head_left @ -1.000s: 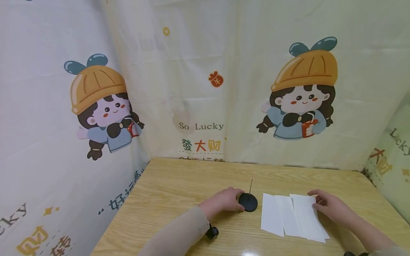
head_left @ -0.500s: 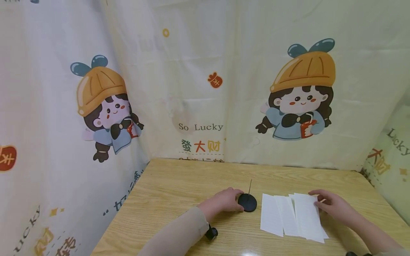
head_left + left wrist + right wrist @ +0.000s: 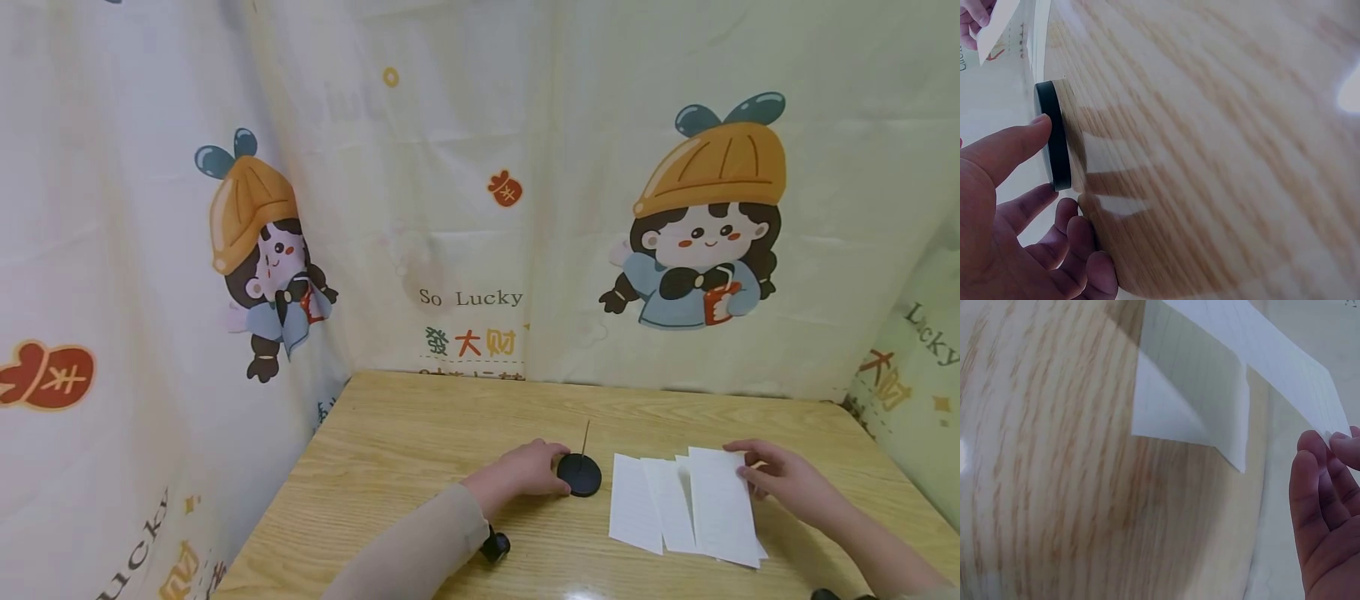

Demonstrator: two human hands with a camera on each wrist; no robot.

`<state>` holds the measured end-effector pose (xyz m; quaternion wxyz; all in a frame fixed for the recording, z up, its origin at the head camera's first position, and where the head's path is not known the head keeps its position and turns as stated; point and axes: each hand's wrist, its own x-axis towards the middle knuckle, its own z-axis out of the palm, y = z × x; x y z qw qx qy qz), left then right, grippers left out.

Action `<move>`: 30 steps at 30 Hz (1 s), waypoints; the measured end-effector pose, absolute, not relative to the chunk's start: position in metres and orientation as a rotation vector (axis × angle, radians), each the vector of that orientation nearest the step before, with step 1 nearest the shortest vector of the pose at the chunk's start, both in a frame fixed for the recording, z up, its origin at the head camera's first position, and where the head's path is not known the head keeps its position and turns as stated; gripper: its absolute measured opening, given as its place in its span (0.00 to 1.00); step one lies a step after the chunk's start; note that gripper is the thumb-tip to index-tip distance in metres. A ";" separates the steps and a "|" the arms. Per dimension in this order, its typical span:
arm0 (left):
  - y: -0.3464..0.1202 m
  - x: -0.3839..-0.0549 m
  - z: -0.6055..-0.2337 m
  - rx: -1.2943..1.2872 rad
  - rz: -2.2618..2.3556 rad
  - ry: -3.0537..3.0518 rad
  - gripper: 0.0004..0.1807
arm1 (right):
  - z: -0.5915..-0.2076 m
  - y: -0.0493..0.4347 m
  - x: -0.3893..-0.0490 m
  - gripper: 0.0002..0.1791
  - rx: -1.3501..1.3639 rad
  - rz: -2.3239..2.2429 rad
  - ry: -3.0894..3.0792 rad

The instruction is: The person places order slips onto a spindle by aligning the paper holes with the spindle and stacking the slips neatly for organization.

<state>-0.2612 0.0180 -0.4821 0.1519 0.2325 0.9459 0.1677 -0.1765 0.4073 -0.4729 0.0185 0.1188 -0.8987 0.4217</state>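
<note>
My left hand (image 3: pixel 528 467) grips the edge of a paper spike (image 3: pixel 580 476), a round black base with a thin upright rod. In the left wrist view, the thumb and a finger press the rim of the black base (image 3: pixel 1054 137). To its right lie several overlapping white paper sheets (image 3: pixel 636 504). My right hand (image 3: pixel 783 479) pinches the upper right corner of the rightmost sheet (image 3: pixel 722 508). Seen from the right wrist, that lined sheet (image 3: pixel 1291 369) slopes up off the sheets below (image 3: pixel 1191 394), its corner between thumb and fingertips.
Both hands work over a wooden table (image 3: pixel 435 425). Printed curtains (image 3: pixel 465 208) stand along its back and sides. A black wrist camera (image 3: pixel 495 546) sits under the left forearm.
My right hand has lifted the corner of the rightmost sheet and shifted it slightly away from the others. The left hand stays on the paper spike. The left curtain has moved.
</note>
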 end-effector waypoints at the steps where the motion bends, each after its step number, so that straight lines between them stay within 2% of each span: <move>1: 0.018 -0.261 -0.482 0.666 0.480 2.715 0.34 | -0.472 0.407 -0.176 0.18 0.356 1.317 -2.791; 10: 0.018 -0.260 -0.480 0.663 0.475 2.722 0.34 | -0.455 0.393 -0.176 0.23 0.279 1.384 -2.828; 22: 0.015 -0.259 -0.478 0.645 0.507 2.708 0.34 | -0.446 0.369 -0.183 0.22 0.364 1.383 -2.817; 30: 0.008 -0.262 -0.483 0.699 0.596 2.687 0.31 | -0.449 0.360 -0.187 0.21 0.423 1.409 -2.792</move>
